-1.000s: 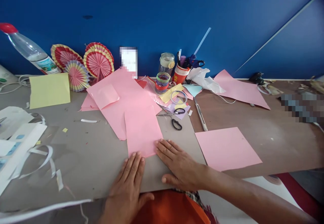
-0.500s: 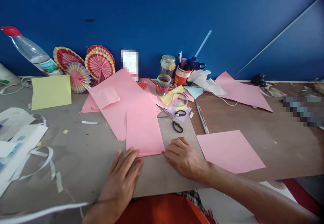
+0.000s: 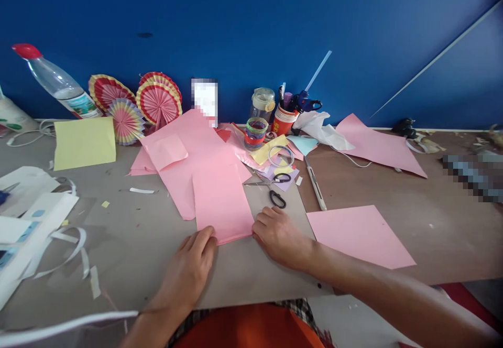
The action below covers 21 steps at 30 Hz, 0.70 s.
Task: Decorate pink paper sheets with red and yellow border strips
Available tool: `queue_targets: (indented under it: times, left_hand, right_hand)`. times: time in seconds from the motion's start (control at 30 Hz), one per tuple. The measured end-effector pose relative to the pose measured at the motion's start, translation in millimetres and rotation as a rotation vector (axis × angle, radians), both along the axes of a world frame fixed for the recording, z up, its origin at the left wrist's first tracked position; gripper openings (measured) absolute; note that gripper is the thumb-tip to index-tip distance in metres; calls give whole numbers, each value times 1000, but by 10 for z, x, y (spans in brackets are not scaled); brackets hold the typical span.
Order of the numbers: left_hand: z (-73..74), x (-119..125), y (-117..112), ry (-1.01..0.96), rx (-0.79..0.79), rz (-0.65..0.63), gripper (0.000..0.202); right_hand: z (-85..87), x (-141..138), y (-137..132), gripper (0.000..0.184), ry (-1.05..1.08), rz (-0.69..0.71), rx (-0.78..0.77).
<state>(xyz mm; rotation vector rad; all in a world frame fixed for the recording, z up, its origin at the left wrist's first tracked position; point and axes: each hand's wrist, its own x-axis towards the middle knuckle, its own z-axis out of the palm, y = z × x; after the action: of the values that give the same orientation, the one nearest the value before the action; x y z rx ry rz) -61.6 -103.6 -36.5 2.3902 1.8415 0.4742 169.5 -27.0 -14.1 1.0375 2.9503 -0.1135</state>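
A folded sheet of pink paper [image 3: 222, 201] lies in front of me, its near edge showing several layers. At its near left corner, my left hand [image 3: 194, 256] is closed, pinching the edge between thumb and fingers. My right hand [image 3: 281, 238] is closed at the near right corner, with its curled fingers gripping the paper there. The fingertips of that hand are partly hidden. The far end of the folded paper overlaps a larger pink sheet [image 3: 188, 143]. Black-handled scissors [image 3: 278, 198] lie just beyond my right hand.
A utility knife [image 3: 315, 185] and another pink sheet [image 3: 361, 235] lie to the right. At the back stand paper fans [image 3: 159, 101], a tilted bottle [image 3: 58, 83], a jar [image 3: 262, 101] and a red cup [image 3: 283, 120]. A yellow sheet [image 3: 84, 143] and a white power strip [image 3: 35, 222] are left.
My left hand's fingers, stretched flat on the paper before, have curled in to pinch its corner. The paper has turned slightly, its right corner moving a little away. The view has shifted slightly.
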Motion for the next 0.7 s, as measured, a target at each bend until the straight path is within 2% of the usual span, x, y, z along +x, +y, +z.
queue_targets:
  times: [0.13,0.23,0.3,0.37,0.43,0.5,0.63,0.7]
  left_hand:
    - [75,18,61,89,169,-75,25]
    - [151,16,122,72,228,-68,20]
    - [242,24,190,45,231,-54,17]
    - [380,48,285,11,239,-42,19]
    - [578,85,392,-45,270,1,21]
    - [838,119,489,-139,223,19,23]
    - [1462,81,620,-328,-52,-10,21]
    - [1746,7,691,-392,-136,-118,21]
  right_hand:
    - [11,18,14,13,47,49,113]
    - [60,42,45,16,144,56,148]
    - [142,63,93,19,237,50,163]
    - [295,91,161,20,345,20,160]
    - [534,132,233,20,432,-11,121]
    - [849,189,285,20,479,-43,35]
    - [1558,345,312,19,426,-239,-292]
    - [1851,417,331,19,415,-269,-437]
